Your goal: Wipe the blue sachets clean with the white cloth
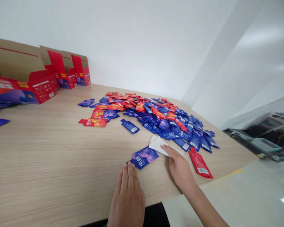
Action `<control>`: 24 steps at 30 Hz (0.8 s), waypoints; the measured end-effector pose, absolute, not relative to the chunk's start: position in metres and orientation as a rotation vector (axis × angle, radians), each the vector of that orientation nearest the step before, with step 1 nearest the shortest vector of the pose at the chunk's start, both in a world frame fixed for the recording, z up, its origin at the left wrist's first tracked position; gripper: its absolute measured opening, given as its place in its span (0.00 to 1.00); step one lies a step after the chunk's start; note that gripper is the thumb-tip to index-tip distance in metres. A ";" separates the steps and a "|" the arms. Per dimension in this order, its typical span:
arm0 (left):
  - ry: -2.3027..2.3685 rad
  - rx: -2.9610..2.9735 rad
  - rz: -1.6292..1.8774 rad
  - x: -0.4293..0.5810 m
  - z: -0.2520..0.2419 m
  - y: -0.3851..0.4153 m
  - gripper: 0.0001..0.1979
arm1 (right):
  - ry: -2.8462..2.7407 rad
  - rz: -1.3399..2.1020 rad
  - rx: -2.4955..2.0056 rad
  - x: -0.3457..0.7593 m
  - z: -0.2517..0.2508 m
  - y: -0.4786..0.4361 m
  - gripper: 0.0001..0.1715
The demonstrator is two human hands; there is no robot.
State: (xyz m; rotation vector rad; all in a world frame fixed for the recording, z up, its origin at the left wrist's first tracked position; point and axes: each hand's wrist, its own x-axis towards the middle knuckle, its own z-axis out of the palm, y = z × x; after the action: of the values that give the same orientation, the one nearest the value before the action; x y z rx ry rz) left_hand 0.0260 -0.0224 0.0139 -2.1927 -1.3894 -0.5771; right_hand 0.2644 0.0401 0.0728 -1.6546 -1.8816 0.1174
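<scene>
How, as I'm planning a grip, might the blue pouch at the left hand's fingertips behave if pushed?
The blue pouch lies flat on the table, so it would probably slide rather than roll. Its smooth-looking printed face may be slippery. Its thin edges suggest it might flex.

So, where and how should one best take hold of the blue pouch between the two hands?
Probably pinch the blue pouch by its narrow neck, from the left: the neck points to the left hand, while the wide end lies close to the white cloth.
</scene>
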 end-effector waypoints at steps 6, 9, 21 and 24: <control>-1.402 -2.205 -0.471 0.025 0.016 -0.023 0.25 | -2.115 0.287 -1.206 0.196 0.074 0.024 0.42; -1.383 -2.207 -0.475 0.022 0.020 -0.022 0.24 | -2.208 0.260 -1.194 0.189 0.064 0.030 0.45; -1.484 -2.216 -0.635 0.030 0.015 -0.025 0.26 | -2.035 0.274 -1.293 0.213 0.073 0.030 0.39; -1.407 -2.200 -0.559 0.027 0.025 -0.024 0.21 | -2.222 0.298 -1.152 0.189 0.068 0.023 0.45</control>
State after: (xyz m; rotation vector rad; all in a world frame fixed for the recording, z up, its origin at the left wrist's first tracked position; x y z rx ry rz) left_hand 0.0275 -0.0245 0.0249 -2.2002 -1.4067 -0.5593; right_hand 0.1886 0.0233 0.0676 -1.1524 -2.2221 0.2979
